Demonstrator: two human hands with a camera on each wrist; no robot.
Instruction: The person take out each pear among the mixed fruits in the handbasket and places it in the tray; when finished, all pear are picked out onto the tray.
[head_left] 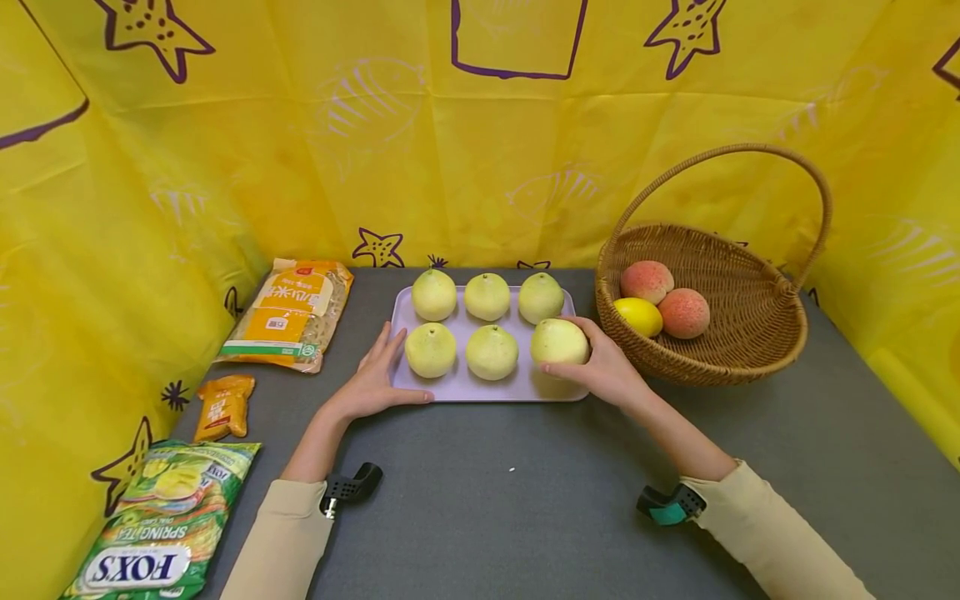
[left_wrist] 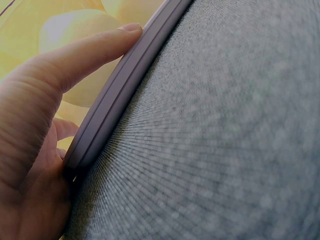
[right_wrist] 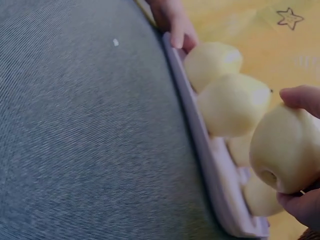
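A lilac tray (head_left: 480,393) lies on the grey table, carrying several round, pale yellow-green pears (head_left: 492,352) in two rows. My right hand (head_left: 600,367) grips one pear (head_left: 560,343) at the tray's front right. In the right wrist view, that pear (right_wrist: 285,150) is held between thumb and fingers, its dimpled end showing, raised over the tray. My left hand (head_left: 375,375) rests at the tray's front left corner, fingers extended along the left side. In the left wrist view its straight thumb (left_wrist: 95,52) lies on the tray's rim (left_wrist: 112,100).
Right of the tray stands a wicker basket (head_left: 735,300) with a tall handle, holding two peaches (head_left: 686,313) and a lemon (head_left: 639,317). On the left lie an orange food bag (head_left: 288,312), a small orange packet (head_left: 225,407) and a green candy bag (head_left: 165,517). Yellow cloth (head_left: 480,167) walls the table.
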